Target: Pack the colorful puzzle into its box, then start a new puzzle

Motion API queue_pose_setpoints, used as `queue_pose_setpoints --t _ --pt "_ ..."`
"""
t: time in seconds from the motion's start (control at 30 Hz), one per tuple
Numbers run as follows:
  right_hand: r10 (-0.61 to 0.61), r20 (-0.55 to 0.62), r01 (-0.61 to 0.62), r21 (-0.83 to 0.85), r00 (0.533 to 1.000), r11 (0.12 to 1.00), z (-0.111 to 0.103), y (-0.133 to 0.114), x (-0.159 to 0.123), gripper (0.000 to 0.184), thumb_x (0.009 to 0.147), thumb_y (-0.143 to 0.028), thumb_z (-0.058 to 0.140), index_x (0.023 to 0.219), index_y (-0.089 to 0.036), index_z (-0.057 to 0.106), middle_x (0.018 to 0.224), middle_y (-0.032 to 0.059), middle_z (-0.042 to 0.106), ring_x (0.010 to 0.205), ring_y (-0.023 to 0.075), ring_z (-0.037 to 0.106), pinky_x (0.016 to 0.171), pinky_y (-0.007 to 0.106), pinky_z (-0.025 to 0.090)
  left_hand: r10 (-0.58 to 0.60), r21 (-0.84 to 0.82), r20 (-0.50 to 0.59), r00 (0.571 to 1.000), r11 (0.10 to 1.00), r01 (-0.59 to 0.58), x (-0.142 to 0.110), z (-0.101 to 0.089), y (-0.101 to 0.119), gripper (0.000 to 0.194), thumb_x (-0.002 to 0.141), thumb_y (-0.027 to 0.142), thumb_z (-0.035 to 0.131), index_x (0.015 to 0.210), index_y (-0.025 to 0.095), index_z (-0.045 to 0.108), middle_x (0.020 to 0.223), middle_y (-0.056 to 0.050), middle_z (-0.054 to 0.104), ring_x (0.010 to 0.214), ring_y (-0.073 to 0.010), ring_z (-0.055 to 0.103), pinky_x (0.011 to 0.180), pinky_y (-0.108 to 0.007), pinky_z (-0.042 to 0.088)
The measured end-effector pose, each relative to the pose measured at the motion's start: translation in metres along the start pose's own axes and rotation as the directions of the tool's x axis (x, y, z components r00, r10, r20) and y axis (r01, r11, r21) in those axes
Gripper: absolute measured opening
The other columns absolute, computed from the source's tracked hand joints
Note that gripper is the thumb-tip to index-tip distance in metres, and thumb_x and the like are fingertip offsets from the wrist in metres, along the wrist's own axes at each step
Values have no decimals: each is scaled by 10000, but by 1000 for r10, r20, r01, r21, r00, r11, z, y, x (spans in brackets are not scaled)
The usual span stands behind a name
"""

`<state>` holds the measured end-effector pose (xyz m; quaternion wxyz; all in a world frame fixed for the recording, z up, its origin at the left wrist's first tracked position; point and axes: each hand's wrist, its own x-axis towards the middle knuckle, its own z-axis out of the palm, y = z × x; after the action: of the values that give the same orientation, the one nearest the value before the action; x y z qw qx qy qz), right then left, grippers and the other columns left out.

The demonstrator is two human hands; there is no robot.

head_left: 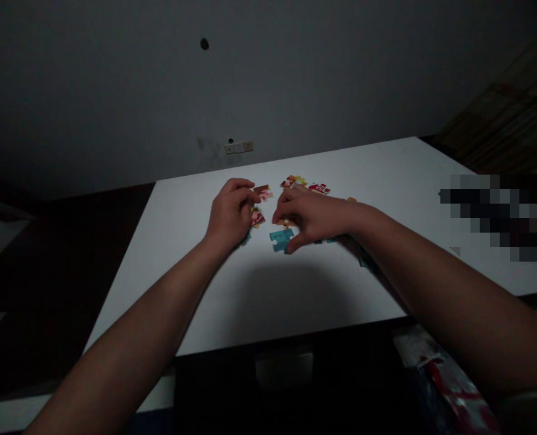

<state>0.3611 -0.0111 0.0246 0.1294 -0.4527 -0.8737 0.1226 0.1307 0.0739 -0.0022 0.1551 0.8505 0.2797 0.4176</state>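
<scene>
Several colourful jigsaw pieces lie on a white table (296,290). My left hand (230,211) is curled, its fingertips pinched on a pink and brown puzzle piece (263,193). Just below that sits another pink piece (256,217) against the same hand. My right hand (311,217) rests over the middle of the cluster, fingers bent, thumb pressing beside a teal puzzle piece (281,239) and fingertips on a small orange piece (285,223). More red and yellow pieces (305,183) lie just beyond the right hand. Some teal pieces are partly hidden under my right wrist.
The room is dim. A grey wall with a socket plate (238,147) stands behind the table. A blurred dark object (499,214) lies on the table's right side. A red and white plastic bag (450,386) sits below the table's near right corner.
</scene>
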Motion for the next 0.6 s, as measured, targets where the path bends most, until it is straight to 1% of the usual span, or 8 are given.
queue_pose_setpoints --t 0.1,0.2,0.3,0.4,0.47,0.53,0.6 --pt "-11 13 11 8 1000 1000 -3 -3 0 508 752 -533 875 1170 -262 775 1200 113 649 1195 347 548 1114 513 408 -148 147 -71 986 977 157 2 -2 -9 334 745 -24 500 801 220 721 1128 -62 703 1098 -245 668 1017 -442 545" --pt "-38 48 36 41 998 998 -5 -5 0 434 823 -468 821 1184 -232 777 1210 124 658 1180 324 564 1111 510 395 -232 255 -47 972 938 236 3 -4 -14 353 712 -22 486 805 216 729 1049 -66 723 1062 -257 659 1020 -447 519" --pt "-59 70 54 69 996 996 -5 -5 0 430 844 -402 793 1219 -193 761 1242 136 644 1186 314 565 1123 510 377 -258 303 1 966 921 246 3 -6 -15 342 727 0 491 834 209 739 1022 -70 731 1053 -262 652 1019 -439 499" --pt "-52 90 43 94 995 995 -4 -6 0 431 838 -362 789 1234 -198 744 1269 129 630 1216 317 550 1145 497 370 -250 315 9 968 920 235 3 -6 -14 306 785 40 505 884 209 740 1038 -75 732 1077 -266 647 1044 -438 479" --pt "-47 104 36 111 994 993 -4 -6 -1 441 832 -324 786 1250 -196 724 1282 129 624 1238 317 538 1149 474 380 -257 314 18 966 919 238 3 -5 -14 247 814 91 544 912 212 736 1045 -77 731 1078 -271 649 1054 -441 481" --pt "-42 114 28 121 993 992 -3 -6 -2 455 820 -284 781 1258 -187 705 1287 132 619 1252 314 527 1151 450 388 -271 310 30 962 918 249 3 -4 -13 190 807 142 603 926 218 729 1055 -77 728 1076 -279 650 1051 -448 494" --pt "-36 127 19 127 991 992 -2 -6 -3 461 806 -261 779 1252 -188 690 1293 132 607 1254 311 523 1140 435 402 -274 303 37 961 920 250 3 -4 -13 193 775 159 648 944 222 719 1074 -79 719 1084 -289 644 1038 -456 510"
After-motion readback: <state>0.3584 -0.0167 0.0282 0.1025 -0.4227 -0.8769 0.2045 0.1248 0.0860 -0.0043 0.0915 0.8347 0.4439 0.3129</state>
